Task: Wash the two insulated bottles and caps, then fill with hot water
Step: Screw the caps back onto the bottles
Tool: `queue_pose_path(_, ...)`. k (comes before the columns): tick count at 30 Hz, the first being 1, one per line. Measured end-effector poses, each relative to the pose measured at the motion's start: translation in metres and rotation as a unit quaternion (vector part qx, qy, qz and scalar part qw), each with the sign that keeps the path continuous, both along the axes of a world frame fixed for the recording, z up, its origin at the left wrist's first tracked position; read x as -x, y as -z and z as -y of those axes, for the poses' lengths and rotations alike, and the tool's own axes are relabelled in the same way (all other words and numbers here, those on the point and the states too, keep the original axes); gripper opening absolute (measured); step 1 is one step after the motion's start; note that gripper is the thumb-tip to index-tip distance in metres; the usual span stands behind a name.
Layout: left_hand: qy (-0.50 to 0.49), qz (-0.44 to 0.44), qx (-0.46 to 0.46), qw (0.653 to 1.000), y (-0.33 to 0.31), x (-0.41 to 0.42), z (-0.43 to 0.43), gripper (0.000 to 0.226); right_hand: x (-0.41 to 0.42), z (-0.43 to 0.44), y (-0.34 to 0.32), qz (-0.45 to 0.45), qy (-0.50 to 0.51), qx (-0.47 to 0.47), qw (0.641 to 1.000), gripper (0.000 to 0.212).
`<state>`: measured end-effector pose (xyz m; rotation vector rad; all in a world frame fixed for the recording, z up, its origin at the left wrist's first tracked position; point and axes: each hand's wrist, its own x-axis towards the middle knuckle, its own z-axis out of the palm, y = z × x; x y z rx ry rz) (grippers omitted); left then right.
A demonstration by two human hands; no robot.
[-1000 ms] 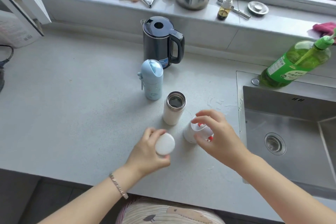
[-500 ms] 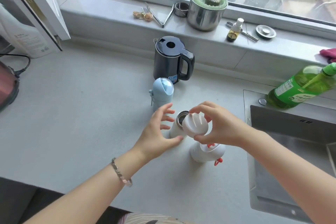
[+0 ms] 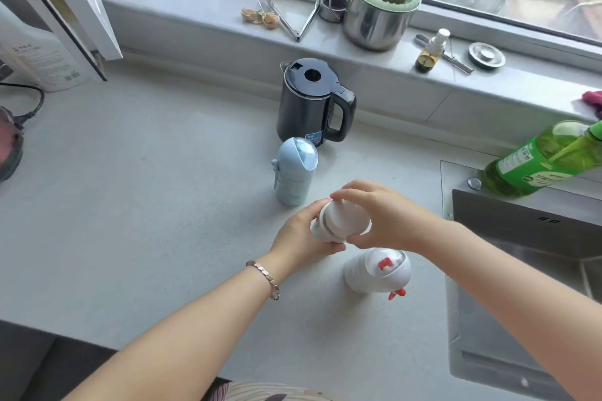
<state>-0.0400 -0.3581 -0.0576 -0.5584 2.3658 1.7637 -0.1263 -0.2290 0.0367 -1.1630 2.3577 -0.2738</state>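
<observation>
Both grips are closed on one thing. The left grip (image 3: 301, 234) wraps the body of the white bottle (image 3: 316, 231), and the right grip (image 3: 387, 221) curls its fingers round the white stopper (image 3: 342, 216) seated on the bottle's mouth. The bottle is tilted and seems to be held just above the tabletop (image 3: 163, 205).

To me this looks like the stopper being turned, but I cannot tell whether on or off. The next move calls for a steady hold on the body while the right wrist twists.

The bottle's contents are hidden. Just below the grips and a little to the right, a white lid with red trim (image 3: 378, 270) sits on the tabletop. Beyond the grips stands the blue bottle (image 3: 294, 172), capped. Farther beyond is the dark kettle (image 3: 309, 104), lid down, its contents unseen. Right of the grips is the sink (image 3: 521, 238), with a bottle of green detergent (image 3: 537, 159) at its far edge.
</observation>
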Motion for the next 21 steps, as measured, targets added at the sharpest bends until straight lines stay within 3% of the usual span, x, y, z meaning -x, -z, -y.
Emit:
queue_pose_path(4, 0.011, -0.007, 0.02, 1.0, -0.004, 0.001, 0.0, 0.06, -0.001, 0.008, -0.005, -0.005, -0.019, -0.039, 0.999, 0.063)
queue_pose_path(7, 0.014, -0.02, 0.018, 1.0, -0.005, 0.0, 0.001, 0.053, -0.006, 0.019, -0.004, -0.07, -0.023, -0.105, 0.992, 0.057)
queue_pose_path(12, 0.007, -0.033, -0.008, 0.999, -0.002, -0.002, 0.0, 0.048, -0.019, 0.028, 0.008, -0.174, 0.103, -0.159, 0.966, 0.067)
queue_pose_path(16, 0.009, -0.032, -0.019, 0.999, 0.0, 0.001, 0.001, 0.053, -0.014, 0.016, -0.001, -0.01, 0.059, -0.096, 0.994, 0.082)
queue_pose_path(21, 0.011, -0.025, -0.031, 0.999, 0.002, 0.0, 0.002, 0.048, -0.011, 0.016, -0.001, -0.154, 0.022, -0.121, 0.98, 0.08)
